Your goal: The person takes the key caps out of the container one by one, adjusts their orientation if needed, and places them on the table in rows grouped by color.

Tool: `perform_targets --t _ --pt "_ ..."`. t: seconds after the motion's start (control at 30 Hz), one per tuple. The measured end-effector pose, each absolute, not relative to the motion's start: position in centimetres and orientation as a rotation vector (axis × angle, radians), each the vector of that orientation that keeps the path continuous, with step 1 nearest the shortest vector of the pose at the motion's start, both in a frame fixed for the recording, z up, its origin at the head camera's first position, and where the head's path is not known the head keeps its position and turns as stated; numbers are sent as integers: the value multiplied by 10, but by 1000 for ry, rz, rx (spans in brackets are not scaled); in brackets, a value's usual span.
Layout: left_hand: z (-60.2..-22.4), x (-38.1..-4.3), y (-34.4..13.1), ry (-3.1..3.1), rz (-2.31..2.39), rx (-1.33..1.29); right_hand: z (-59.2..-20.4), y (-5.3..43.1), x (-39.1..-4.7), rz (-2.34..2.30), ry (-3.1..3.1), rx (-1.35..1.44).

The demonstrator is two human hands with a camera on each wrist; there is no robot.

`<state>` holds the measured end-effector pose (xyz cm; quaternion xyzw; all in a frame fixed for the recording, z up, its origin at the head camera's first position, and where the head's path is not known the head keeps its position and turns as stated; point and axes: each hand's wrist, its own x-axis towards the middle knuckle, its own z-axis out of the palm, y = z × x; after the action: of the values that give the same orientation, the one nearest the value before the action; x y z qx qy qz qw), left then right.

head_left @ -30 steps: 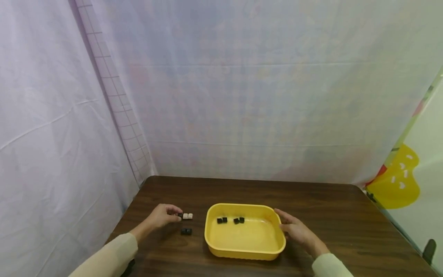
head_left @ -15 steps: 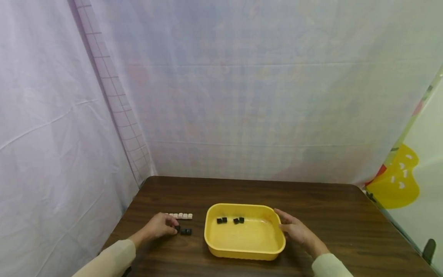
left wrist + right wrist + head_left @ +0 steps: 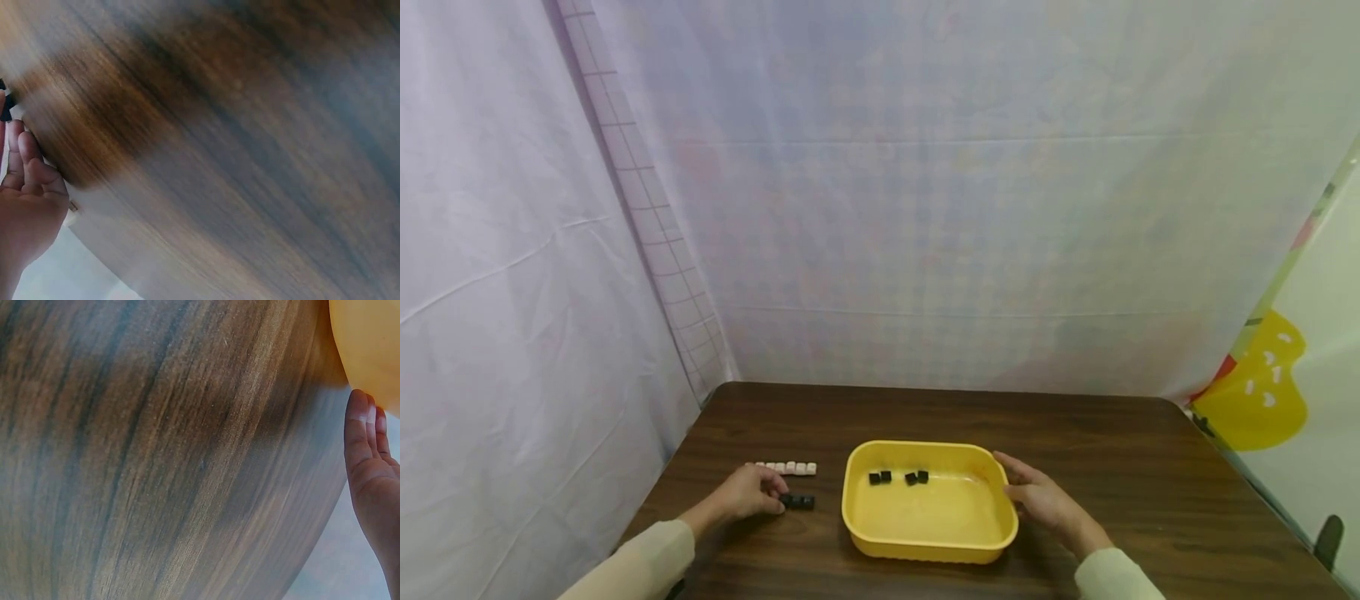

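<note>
In the head view my left hand (image 3: 743, 492) pinches a small black cube at the left end of a short row of black cubes (image 3: 803, 502) on the table. The pinched cube touches or nearly touches its neighbour and is partly hidden by my fingers. Just behind runs a row of several white cubes (image 3: 790, 468). A yellow tub (image 3: 931, 552) stands to the right, with several black cubes (image 3: 886, 477) inside near its far wall. My right hand (image 3: 1047, 502) rests against the tub's right side; the right wrist view shows its fingers (image 3: 357, 434) straight against the yellow wall.
The dark wood-grain table (image 3: 1120, 467) has its far edge near a pale hanging curtain (image 3: 955, 250). Another white curtain (image 3: 535, 300) hangs on the left. Part of a dark object (image 3: 676, 588) shows beside the left sleeve.
My left hand has brought a black cube from the white row toward the front, then slightly right against the black row. The right hand and tub stay put.
</note>
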<state>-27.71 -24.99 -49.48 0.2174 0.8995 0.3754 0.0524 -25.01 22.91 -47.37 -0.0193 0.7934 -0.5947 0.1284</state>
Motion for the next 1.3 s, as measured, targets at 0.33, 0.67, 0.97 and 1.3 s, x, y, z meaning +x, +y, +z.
perform_targets --t 0.33,0.67,0.97,1.3 --pt "-471 -290 -240 2774 1231 609 -473 230 -250 -1727 2298 -77" --pt "-401 -326 -165 2790 1328 521 -473 229 -250 -1730 2309 -28" --pt "-387 -336 -88 2735 1131 804 -473 232 -250 -1731 2270 -112" --pt "-413 -331 -48 2772 643 913 -473 235 -250 -1729 2239 -174"
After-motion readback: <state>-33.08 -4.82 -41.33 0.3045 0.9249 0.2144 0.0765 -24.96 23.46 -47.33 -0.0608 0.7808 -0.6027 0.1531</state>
